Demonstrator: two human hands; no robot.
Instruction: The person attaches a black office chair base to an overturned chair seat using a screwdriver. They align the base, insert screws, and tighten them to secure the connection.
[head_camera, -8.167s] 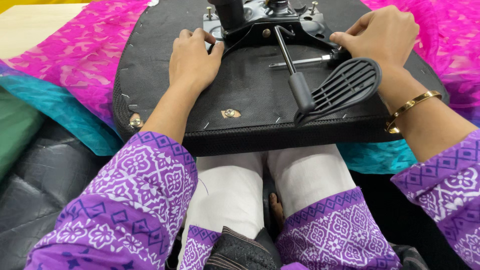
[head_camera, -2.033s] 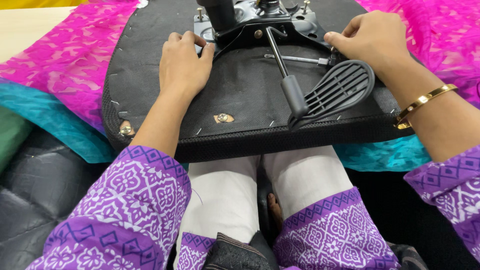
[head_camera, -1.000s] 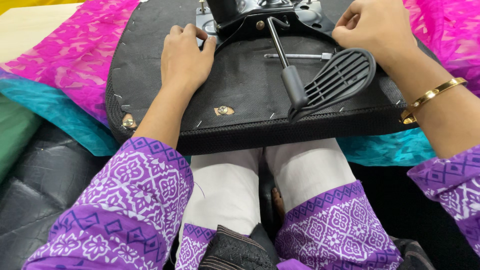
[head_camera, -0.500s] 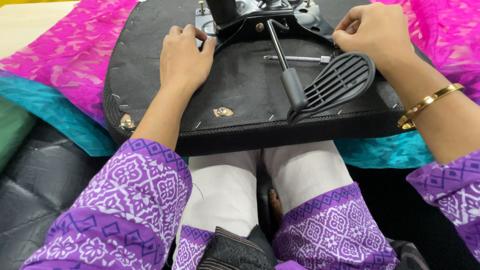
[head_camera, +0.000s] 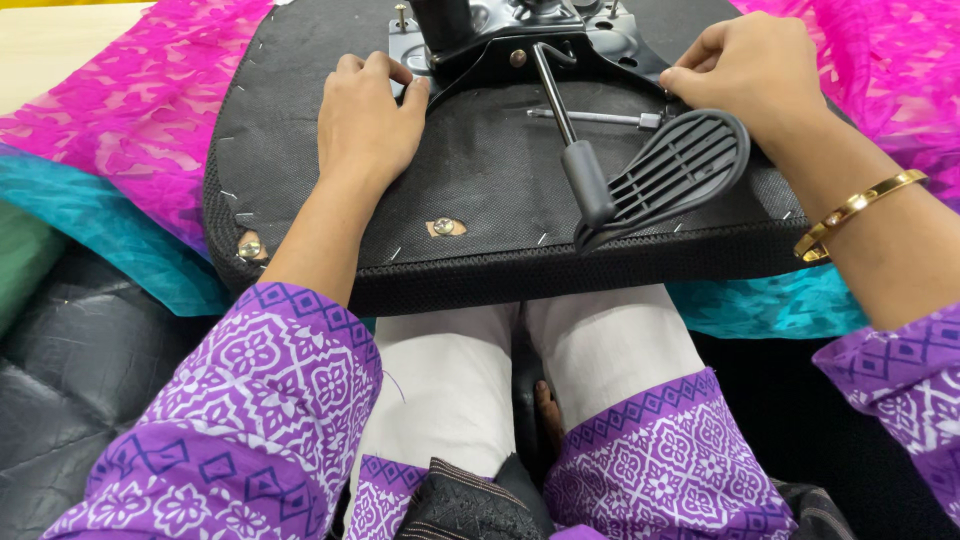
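From the head camera, looking down over the person's lap: an upturned office chair seat (head_camera: 480, 190) lies across the knees, its black fabric underside facing up, and the black metal tilt mechanism (head_camera: 520, 40) bolted to it sits at the far edge of the seat, partly cut off by the top of the frame. I'll place everything by that mechanism.

The left hand (head_camera: 368, 120) rests just to the near-left of it, palm down on the fabric, fingers curled loosely with the tips touching the plate's corner — it holds nothing, it only presses. The right hand (head_camera: 745, 65) is at the mechanism's right side, fingers bunched together at the plate's edge; whether they pinch a small fastener there I cannot tell, since the fingertips hide the spot. A gold bangle (head_camera: 860, 205) sits on that wrist. Both forearms come in low and nearly straight, wrists flat.

Running from the mechanism toward the person is the lever (head_camera: 565, 120) with its ribbed black paddle (head_camera: 680, 170), and a thin steel rod (head_camera: 590, 118) crosses just beside it.

As I judge it, seating the plate squarely is the work here — best done with the left palm kept firm so the seat doesn't rock on the knees, and the right fingers staying clear of the lever. Pink and teal cloth (head_camera: 140, 130) lies under the seat, well out to the left.
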